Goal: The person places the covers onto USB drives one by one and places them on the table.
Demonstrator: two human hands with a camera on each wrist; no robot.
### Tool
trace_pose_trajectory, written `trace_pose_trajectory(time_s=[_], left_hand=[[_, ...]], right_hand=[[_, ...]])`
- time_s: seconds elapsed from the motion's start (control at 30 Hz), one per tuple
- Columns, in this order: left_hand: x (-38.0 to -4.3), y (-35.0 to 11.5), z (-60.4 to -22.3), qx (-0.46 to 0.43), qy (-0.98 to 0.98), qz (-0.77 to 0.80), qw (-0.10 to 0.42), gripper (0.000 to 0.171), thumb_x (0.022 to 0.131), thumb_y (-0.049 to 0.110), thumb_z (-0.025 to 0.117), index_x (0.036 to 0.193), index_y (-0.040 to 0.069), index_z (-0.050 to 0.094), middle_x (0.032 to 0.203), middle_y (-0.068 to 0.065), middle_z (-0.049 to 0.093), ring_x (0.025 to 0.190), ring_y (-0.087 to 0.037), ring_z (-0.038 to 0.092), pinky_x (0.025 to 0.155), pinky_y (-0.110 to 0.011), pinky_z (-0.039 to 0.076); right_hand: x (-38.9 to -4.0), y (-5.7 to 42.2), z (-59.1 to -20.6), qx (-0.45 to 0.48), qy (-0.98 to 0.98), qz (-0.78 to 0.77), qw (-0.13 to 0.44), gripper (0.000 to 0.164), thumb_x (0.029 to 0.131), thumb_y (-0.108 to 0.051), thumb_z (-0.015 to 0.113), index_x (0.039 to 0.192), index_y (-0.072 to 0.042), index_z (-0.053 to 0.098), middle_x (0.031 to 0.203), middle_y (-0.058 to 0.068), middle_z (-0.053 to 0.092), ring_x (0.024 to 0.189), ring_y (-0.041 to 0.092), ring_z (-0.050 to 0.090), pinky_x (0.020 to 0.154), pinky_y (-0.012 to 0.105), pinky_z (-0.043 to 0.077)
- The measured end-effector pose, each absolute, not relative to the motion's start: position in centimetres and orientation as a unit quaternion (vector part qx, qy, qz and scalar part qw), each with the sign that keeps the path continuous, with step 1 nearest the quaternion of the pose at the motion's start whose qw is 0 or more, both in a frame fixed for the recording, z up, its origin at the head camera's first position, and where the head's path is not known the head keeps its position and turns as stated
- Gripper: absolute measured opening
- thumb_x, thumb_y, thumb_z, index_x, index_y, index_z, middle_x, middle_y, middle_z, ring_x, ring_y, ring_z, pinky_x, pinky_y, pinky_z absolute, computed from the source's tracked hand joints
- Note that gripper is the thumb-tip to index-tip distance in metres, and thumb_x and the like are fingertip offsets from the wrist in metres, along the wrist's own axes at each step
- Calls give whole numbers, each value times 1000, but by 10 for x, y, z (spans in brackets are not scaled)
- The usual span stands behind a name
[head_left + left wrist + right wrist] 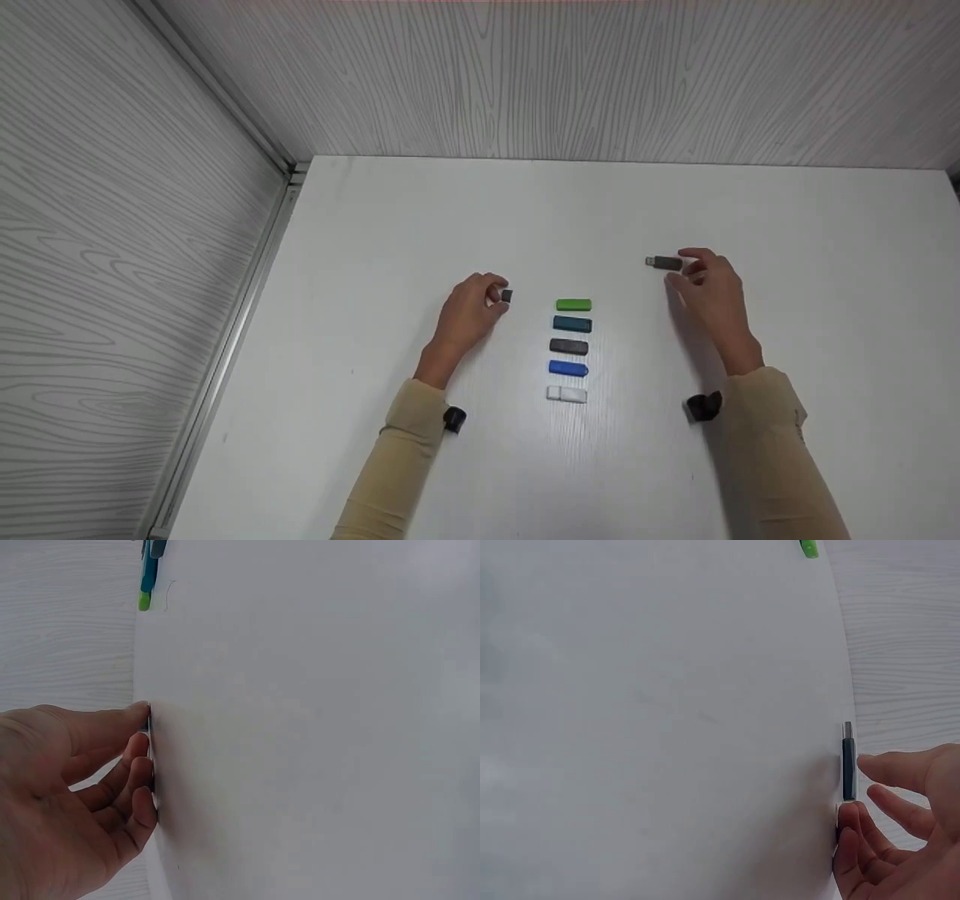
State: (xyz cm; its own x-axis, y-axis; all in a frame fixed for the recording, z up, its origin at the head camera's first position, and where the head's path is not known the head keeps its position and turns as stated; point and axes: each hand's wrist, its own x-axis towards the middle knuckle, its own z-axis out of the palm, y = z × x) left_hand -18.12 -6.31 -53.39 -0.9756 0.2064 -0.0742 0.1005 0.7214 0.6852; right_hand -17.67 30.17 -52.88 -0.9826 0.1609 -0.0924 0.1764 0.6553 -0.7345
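In the head view, a small black cap (507, 295) sits between the thumb and index finger of the left hand (469, 311), which pinches it close to the white tabletop. The left wrist view shows that hand (82, 787) with the cap mostly hidden. On the right, an uncapped dark USB stick (666, 263) lies with its metal plug pointing left. The right hand (709, 289) is spread around its rear end. In the right wrist view, the thumb is beside the USB stick (848, 765) with a slight gap, other fingers near its rear end.
Between the hands, a column of capped USB sticks runs toward the person: green (574, 304), teal (572, 324), black (568, 346), blue (568, 368) and white (567, 394). Wood-grain panels (525, 82) stand behind and left of the white table (420, 202).
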Motion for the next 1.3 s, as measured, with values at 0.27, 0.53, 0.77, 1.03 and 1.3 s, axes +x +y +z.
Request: trace_pose_trajectory(time_s=[0.27,0.53,0.77,1.03,1.3], left_hand=[[-183,-65,-536,80,918,380,75,29,97,10,75,126,9,73,105,-8,71,93,-20,60,81,-33,49],[-184,-64,-537,82,921,375,63,21,97,12,75,119,11,76,101,-7,70,90,-19,59,79,-32,48],[-181,-64,-537,78,921,375,67,18,99,18,74,116,12,75,103,-6,68,90,-18,57,78,-31,46],[-181,-68,-534,63,883,458,75,18,98,16,75,115,10,77,107,-7,77,95,-19,68,89,-36,56],[-182,-65,-530,46,869,488,71,21,96,13,77,117,8,78,109,-8,79,99,-19,73,92,-37,59]], right_hand=[[-183,301,-528,101,917,-384,33,51,103,-19,62,151,-2,54,126,27,58,117,41,58,90,41,44],[-185,302,-530,95,922,-375,15,45,103,-21,64,145,-5,61,121,27,59,111,40,57,85,39,41],[-184,301,-533,103,920,-379,15,39,104,-23,63,137,-3,65,120,25,58,105,36,54,82,37,39],[-180,303,-533,107,906,-408,16,39,103,-26,66,133,-1,66,126,22,62,110,32,57,87,35,40],[-173,299,-525,97,889,-446,47,43,102,-34,70,136,-8,65,125,17,69,95,18,63,73,19,50]])
